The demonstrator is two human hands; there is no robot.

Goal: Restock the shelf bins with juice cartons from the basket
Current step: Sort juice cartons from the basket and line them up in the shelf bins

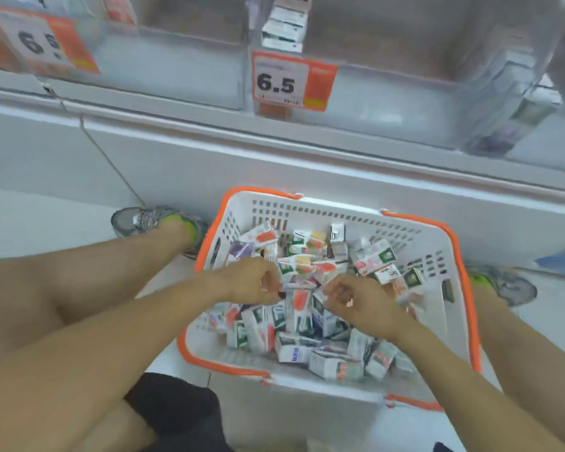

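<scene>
The shelf unit (274, 151) fills the frame from 9 through 12 to 3 o'clock, its pale ledge running on a slant that drops toward the right. Clear shelf bins (183, 66) stand along it; the bin at 12 o'clock holds a short upright row of cartons (284, 24) seen end-on, and a bin at 2 o'clock (509, 102) holds a few more, too blurred to read. An orange-and-white price tag (294, 81) showing 6.5 hangs at 12 o'clock, and another price tag (43, 42) at 10 o'clock.

Just below the ledge, on the floor, sits the white basket (437, 321) with an orange rim, its long axis running roughly 11 to 5 o'clock. Bare legs flank it: a grey shoe (150, 220) at 9 o'clock beside its left wall and another shoe (509, 285) at 3 o'clock by its right wall. Dark shorts (173, 409) show at 6 o'clock.

The juice cartons (307, 308) lie heaped in the basket, tumbled with no common direction; some lie flat, some tilt on edge.

Both forearms reach in over the near rim. The left hand (252, 282) has its fingers curled down into the pile; what it pinches cannot be told. The right hand (353, 301) is likewise curled on the heap, its hold unclear. The hands are near each other, apart.
</scene>
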